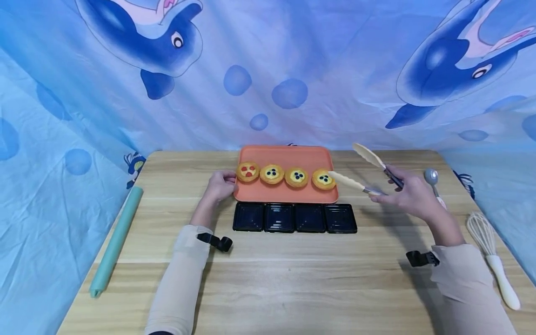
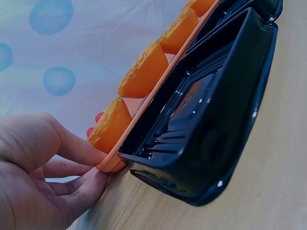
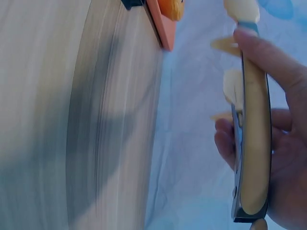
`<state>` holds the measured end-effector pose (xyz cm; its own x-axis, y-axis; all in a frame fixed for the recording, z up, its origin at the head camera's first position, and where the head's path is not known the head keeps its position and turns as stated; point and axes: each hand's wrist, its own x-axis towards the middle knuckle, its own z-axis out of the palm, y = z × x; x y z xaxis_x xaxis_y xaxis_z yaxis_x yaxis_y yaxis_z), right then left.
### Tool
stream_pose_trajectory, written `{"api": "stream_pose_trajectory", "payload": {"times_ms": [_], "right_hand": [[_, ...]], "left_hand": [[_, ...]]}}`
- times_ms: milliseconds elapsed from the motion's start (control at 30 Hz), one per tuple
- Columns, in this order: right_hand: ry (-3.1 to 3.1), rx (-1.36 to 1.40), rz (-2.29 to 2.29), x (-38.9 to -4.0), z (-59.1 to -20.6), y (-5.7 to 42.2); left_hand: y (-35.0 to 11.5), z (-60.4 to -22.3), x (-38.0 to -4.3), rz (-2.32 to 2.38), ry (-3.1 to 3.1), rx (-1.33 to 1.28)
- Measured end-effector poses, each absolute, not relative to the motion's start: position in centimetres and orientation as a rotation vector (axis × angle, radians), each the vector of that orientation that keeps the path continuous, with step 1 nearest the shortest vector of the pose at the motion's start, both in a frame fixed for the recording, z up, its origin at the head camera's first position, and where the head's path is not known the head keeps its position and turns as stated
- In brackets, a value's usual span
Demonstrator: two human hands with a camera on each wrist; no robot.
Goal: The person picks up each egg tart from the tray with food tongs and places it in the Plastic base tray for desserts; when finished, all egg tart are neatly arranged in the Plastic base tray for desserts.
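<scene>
My left hand (image 1: 219,187) pinches the left edge of a coral tray (image 1: 289,156), thumb on the rim and fingers beneath in the left wrist view. A row of tarts lies across the tray: a red-topped tart (image 1: 248,172) on the left, then three with dark berries, such as the rightmost tart (image 1: 323,179). My right hand (image 1: 412,194) grips a pair of tongs (image 3: 255,139) with cream-coloured tips. The tongs' arms are spread wide, nothing between them, and the lower tip overlaps the rightmost tart's edge in the head view.
Several joined black square compartments (image 1: 279,217) stand along the tray's near edge. A teal rolling pin (image 1: 117,242) lies at the table's left side. On the right are a grey spoon (image 1: 431,177) and a white-handled whisk (image 1: 502,281). A blue dolphin-print curtain (image 1: 268,56) hangs behind the table.
</scene>
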<state>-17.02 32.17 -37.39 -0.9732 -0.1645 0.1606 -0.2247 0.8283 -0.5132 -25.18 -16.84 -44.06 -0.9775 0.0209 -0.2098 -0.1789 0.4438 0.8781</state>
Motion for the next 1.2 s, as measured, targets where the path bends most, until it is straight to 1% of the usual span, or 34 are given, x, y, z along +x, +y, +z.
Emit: {"api": "stream_pose_trajectory", "payload": {"times_ms": [200,567,1200], "right_hand": [[-2.979,0.462,0.857,-17.9,-37.8,30.9],[-3.019,0.573,0.828,-18.9,-38.8,29.8],[-3.05,0.582,0.742,-19.2,-39.0,29.1]], "left_hand": [[-16.7,-43.9,-25.3,1.581,2.483,-0.153],[-16.6,-43.9,-25.5,1.593,2.463,-0.148],[-17.0,-44.1,-25.4,1.608,2.458,-0.144]]}}
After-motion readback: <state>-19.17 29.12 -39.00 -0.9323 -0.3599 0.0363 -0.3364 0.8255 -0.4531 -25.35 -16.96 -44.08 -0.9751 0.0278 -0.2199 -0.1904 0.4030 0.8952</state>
